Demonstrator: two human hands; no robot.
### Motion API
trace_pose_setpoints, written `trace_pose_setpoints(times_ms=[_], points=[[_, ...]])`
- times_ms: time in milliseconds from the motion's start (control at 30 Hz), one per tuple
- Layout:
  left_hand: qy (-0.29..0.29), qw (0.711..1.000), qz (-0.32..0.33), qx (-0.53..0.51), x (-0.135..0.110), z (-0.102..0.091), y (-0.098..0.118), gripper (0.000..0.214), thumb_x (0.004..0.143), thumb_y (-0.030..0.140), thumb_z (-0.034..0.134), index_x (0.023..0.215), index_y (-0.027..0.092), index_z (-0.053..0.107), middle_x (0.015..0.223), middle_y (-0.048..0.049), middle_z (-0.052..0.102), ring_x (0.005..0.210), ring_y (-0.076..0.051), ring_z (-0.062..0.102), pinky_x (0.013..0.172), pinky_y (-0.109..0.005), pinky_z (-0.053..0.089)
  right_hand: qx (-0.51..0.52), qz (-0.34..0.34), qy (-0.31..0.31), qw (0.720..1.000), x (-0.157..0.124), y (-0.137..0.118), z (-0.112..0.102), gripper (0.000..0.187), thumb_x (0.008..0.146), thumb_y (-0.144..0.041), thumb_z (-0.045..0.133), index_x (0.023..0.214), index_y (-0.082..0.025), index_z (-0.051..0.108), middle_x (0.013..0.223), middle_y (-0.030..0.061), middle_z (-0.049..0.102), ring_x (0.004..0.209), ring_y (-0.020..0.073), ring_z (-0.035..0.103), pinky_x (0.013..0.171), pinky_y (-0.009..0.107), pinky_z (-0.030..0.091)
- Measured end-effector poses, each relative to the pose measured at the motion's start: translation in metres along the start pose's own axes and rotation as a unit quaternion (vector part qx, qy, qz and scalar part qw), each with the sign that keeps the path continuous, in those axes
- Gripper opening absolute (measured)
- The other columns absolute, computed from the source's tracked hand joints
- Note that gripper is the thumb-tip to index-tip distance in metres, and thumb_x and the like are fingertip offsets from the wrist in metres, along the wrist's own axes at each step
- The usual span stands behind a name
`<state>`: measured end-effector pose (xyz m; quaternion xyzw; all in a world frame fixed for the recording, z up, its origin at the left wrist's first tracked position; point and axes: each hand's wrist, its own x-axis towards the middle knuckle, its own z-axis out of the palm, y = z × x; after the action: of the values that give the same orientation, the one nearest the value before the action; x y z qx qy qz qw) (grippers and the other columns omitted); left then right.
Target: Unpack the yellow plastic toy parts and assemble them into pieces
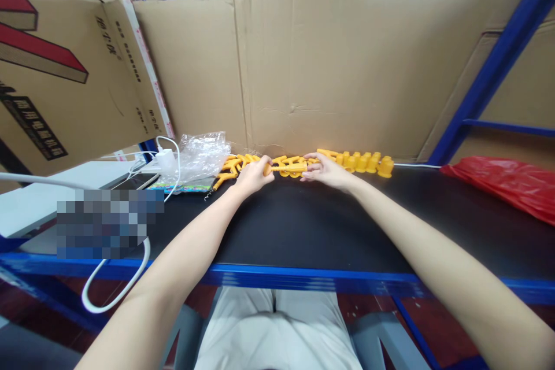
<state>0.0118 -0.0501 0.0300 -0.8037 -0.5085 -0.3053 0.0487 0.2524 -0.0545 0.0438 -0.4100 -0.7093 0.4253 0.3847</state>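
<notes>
My left hand is closed around a yellow plastic stick-like piece that points right and widens toward that end. At the wider end are the fingertips of my right hand, with thumb and forefinger closed on it; the exact contact is small to see. Behind my left hand lies a heap of yellow branched plastic pieces. Yellow ring-shaped pieces sit just below the held piece. To the right of my right hand stand several yellow cup-like pieces in rows.
A clear plastic bag, a white charger with cables and a phone lie to the left, near a blurred-out patch. A red plastic bag is at the right. Cardboard walls the black tabletop with its blue front edge.
</notes>
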Motion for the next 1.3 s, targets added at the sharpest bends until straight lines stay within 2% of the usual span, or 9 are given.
trace_pose_setpoints(times_ms=[200, 433, 567, 667, 767, 833, 933, 1133, 1300], points=[[0.013, 1.0, 0.003, -0.009, -0.001, -0.001, 0.001, 0.028, 0.077, 0.028, 0.053, 0.104, 0.022, 0.053, 0.077, -0.0008, 0.063, 0.07, -0.018, 0.058, 0.069, -0.028, 0.042, -0.008, -0.018, -0.012, 1.0, 0.001, 0.006, -0.006, 0.032, 0.08, -0.025, 0.063, 0.101, -0.021, 0.04, 0.083, 0.0018, 0.066, 0.067, 0.0137, 0.068, 0.081, 0.037, 0.055], [0.024, 1.0, 0.008, -0.005, -0.002, -0.001, 0.004, 0.027, 0.077, 0.028, 0.053, 0.103, 0.023, 0.053, 0.08, -0.0003, 0.063, 0.072, -0.018, 0.059, 0.07, -0.028, 0.043, -0.036, -0.021, -0.022, 0.999, -0.002, 0.003, -0.009, 0.031, 0.08, -0.044, 0.061, 0.093, -0.018, 0.05, 0.081, 0.0079, 0.071, 0.061, 0.0169, 0.068, 0.079, 0.039, 0.053], [0.031, 0.999, 0.023, -0.011, -0.002, 0.001, 0.004, 0.027, 0.077, 0.028, 0.052, 0.103, 0.022, 0.053, 0.079, -0.0007, 0.063, 0.071, -0.017, 0.059, 0.069, -0.027, 0.043, -0.047, 0.005, -0.012, 0.999, 0.0, 0.002, -0.004, 0.043, 0.084, -0.059, 0.048, 0.079, -0.017, 0.053, 0.069, 0.0093, 0.07, 0.046, 0.0166, 0.063, 0.057, 0.033, 0.053], [0.032, 0.999, 0.024, -0.015, -0.002, 0.002, 0.004, 0.026, 0.077, 0.028, 0.052, 0.103, 0.022, 0.053, 0.078, -0.0006, 0.063, 0.07, -0.017, 0.059, 0.068, -0.026, 0.042, -0.055, 0.045, 0.004, 0.997, 0.001, 0.001, -0.001, 0.053, 0.084, -0.066, 0.039, 0.08, -0.016, 0.054, 0.059, 0.0085, 0.066, 0.038, 0.0157, 0.058, 0.043, 0.029, 0.048], [0.03, 0.999, 0.014, -0.018, -0.001, 0.003, 0.004, 0.027, 0.077, 0.029, 0.052, 0.103, 0.022, 0.054, 0.078, -0.0004, 0.064, 0.07, -0.017, 0.059, 0.068, -0.026, 0.042, -0.074, 0.043, 0.015, 0.996, 0.001, 0.001, -0.003, 0.053, 0.085, -0.064, 0.039, 0.089, -0.014, 0.056, 0.073, 0.0103, 0.069, 0.046, 0.0146, 0.062, 0.052, 0.029, 0.053], [0.031, 0.999, 0.009, -0.019, -0.001, 0.003, 0.004, 0.028, 0.077, 0.029, 0.053, 0.104, 0.022, 0.054, 0.079, -0.0005, 0.064, 0.07, -0.017, 0.059, 0.068, -0.026, 0.042, -0.077, 0.016, 0.015, 0.997, 0.001, 0.002, -0.008, 0.046, 0.081, -0.054, 0.056, 0.105, -0.016, 0.053, 0.095, 0.0108, 0.068, 0.059, 0.0146, 0.066, 0.064, 0.03, 0.056], [0.032, 0.999, 0.006, -0.022, 0.0, 0.002, 0.004, 0.027, 0.077, 0.028, 0.053, 0.103, 0.022, 0.054, 0.079, -0.0005, 0.064, 0.069, -0.017, 0.059, 0.068, -0.026, 0.042, -0.061, -0.033, 0.006, 0.998, 0.002, 0.007, -0.015, 0.061, 0.067, -0.032, 0.074, 0.118, -0.021, 0.043, 0.115, 0.0098, 0.059, 0.072, 0.0147, 0.068, 0.078, 0.033, 0.056], [0.031, 0.999, -0.008, -0.018, -0.001, 0.0, 0.004, 0.028, 0.076, 0.029, 0.053, 0.104, 0.023, 0.053, 0.075, 0.0001, 0.063, 0.068, -0.017, 0.058, 0.068, -0.027, 0.042, -0.041, -0.058, 0.01, 0.997, 0.004, 0.009, -0.012, 0.046, 0.067, -0.031, 0.073, 0.103, -0.02, 0.047, 0.104, 0.006, 0.06, 0.062, 0.012, 0.066, 0.071, 0.034, 0.056], [0.031, 0.999, -0.006, -0.011, -0.001, -0.001, 0.006, 0.028, 0.077, 0.029, 0.053, 0.104, 0.023, 0.053, 0.079, -0.0006, 0.063, 0.069, -0.017, 0.059, 0.069, -0.028, 0.043, -0.083, -0.027, 0.004, 0.996, -0.002, -0.001, -0.007, 0.034, 0.078, -0.049, 0.061, 0.087, -0.017, 0.054, 0.086, 0.0061, 0.066, 0.057, 0.0122, 0.064, 0.065, 0.031, 0.054]])
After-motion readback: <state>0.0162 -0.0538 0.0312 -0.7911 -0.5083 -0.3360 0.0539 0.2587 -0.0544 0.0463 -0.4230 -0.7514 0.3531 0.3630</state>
